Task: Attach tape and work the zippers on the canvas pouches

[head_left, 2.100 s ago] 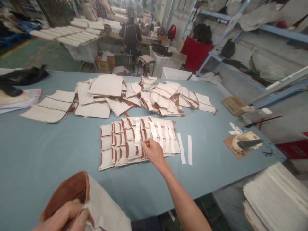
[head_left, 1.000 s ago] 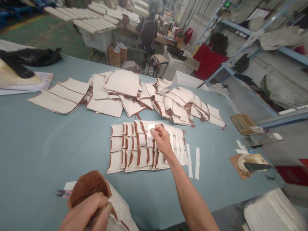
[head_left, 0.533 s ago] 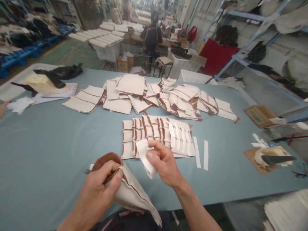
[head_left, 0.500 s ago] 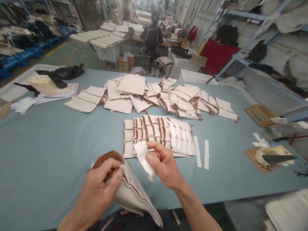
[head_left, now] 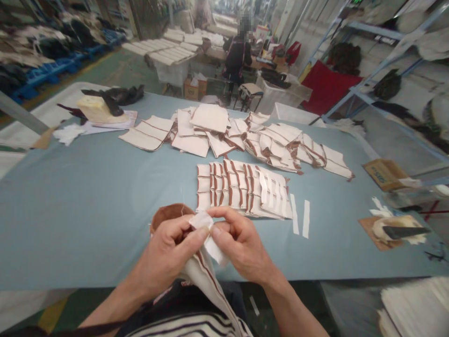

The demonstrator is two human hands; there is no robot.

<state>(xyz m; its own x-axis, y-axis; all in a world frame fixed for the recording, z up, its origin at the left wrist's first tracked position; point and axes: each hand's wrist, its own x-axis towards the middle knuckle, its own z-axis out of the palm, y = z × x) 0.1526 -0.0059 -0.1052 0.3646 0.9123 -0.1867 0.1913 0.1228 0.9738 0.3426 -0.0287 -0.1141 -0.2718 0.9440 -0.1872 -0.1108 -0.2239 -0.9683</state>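
Note:
My left hand [head_left: 164,252] is closed on a cream fabric piece [head_left: 199,270] with brown seams and a brown lining, which curls up behind the fingers and hangs down toward my lap. My right hand [head_left: 243,245] pinches a white strip [head_left: 216,252]. Thumbs nearly meet at this strip, its upper end lying against the left fingertips and the fabric's edge. Just beyond the hands lies an overlapping row of cream pieces [head_left: 219,187] with brown edging. Several white strips lie across its right end, and two loose ones [head_left: 306,219] rest on the table beside it.
A heap of cream pieces [head_left: 210,119] spreads over the back of the blue-green table [head_left: 87,210]. At right are a cardboard box [head_left: 384,174] and a pale block with a dark tool [head_left: 400,229]; a similar block [head_left: 100,108] stands far left. A person [head_left: 236,58] sits beyond.
My right hand has brought the white strip left against the fabric, and my left thumb now touches it. The fabric piece has come closer to my body. My view has shifted slightly left.

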